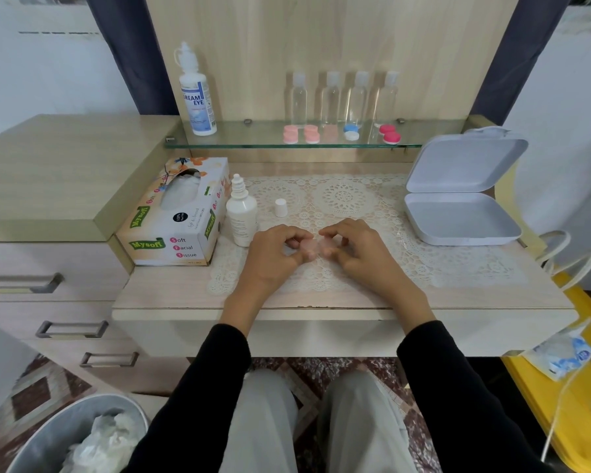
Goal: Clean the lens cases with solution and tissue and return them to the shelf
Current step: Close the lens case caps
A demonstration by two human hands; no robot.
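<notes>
Our left hand [273, 254] and right hand [359, 249] meet over the near middle of the lace mat [342, 199], each pinching one end of a pale pink lens case [313, 249] between curled fingers and thumb; we cannot tell whether it touches the mat. A small bottle [241, 213] stands at the mat's left edge, with a tissue box [178, 213] further left. Behind the mat, more cases [291, 134] sit on a glass shelf [246, 139].

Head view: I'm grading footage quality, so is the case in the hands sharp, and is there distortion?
Head view: the case between the left hand and right hand is blurred soft; the wide lens slants the curtains at the sides; light is even, shadows faint.
</notes>
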